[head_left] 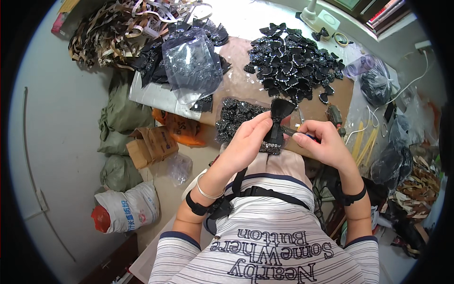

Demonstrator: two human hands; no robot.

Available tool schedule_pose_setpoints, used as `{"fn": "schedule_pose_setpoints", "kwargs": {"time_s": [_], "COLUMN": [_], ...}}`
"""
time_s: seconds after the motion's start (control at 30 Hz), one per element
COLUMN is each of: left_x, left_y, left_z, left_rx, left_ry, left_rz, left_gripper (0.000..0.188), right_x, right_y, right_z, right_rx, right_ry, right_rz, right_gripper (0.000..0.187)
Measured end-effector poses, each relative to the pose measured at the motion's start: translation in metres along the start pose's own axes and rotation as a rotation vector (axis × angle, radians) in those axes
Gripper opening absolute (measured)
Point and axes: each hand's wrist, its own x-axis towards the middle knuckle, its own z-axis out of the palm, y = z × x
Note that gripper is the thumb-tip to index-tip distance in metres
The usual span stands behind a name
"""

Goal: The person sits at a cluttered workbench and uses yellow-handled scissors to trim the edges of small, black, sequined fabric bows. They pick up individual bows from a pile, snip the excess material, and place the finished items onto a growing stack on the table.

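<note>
A black bow [281, 110] with a glittering lower edge is pinched upright in my left hand [249, 136], its fingers closed on the bow's left side. My right hand [322, 138] closes around a slim dark tool [289, 131] with red and blue on its handle. The tool's tip meets the right side of the bow near its middle; its exact kind is hard to make out. Just left of the bow, partly behind my left hand, lies a clear bag of black glittery pieces [232, 113]. Beyond my hands spreads a big heap of black rhinestone-edged bows [293, 64].
More black bows sit under a clear plastic bag [191, 68] at the far left, beside tangled ribbons [109, 35]. A dark hand tool [334, 116] and yellow sticks [366, 144] lie at right, near a white cord [416, 80]. A cardboard box [151, 146] and sacks [130, 208] stand at left.
</note>
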Motion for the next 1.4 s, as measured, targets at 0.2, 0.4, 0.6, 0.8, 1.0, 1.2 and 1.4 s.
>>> {"fn": "schedule_pose_setpoints", "kwargs": {"time_s": [0.2, 0.4, 0.6, 0.8, 1.0, 1.2, 1.4], "left_x": [-0.001, -0.001, -0.005, -0.009, -0.011, -0.011, -0.012], "left_y": [-0.012, -0.016, -0.019, -0.018, -0.02, -0.02, -0.025], "left_z": [0.003, 0.0, 0.003, 0.005, 0.005, 0.006, 0.008], "left_rx": [0.143, 0.171, 0.111, -0.059, 0.035, -0.084, 0.155], "left_ry": [0.039, 0.033, 0.026, 0.008, -0.014, -0.019, 0.063], "left_rz": [0.131, 0.137, 0.139, 0.073, 0.07, 0.07, 0.137], "left_gripper": [0.035, 0.036, 0.035, 0.037, 0.037, 0.038, 0.036], "right_x": [0.002, 0.0, 0.004, 0.003, 0.005, 0.003, 0.003], "right_y": [0.005, 0.001, -0.005, -0.005, -0.004, -0.001, -0.005], "right_z": [-0.001, -0.003, -0.001, -0.007, -0.005, -0.007, -0.009], "right_rx": [0.135, 0.185, 0.266, 0.39, 0.382, 0.458, 0.35], "right_ry": [-0.085, -0.152, -0.211, -0.303, -0.308, -0.327, -0.31], "right_rz": [0.113, 0.18, 0.22, 0.264, 0.253, 0.294, 0.317], "right_gripper": [0.03, 0.026, 0.031, 0.033, 0.033, 0.035, 0.037]}}
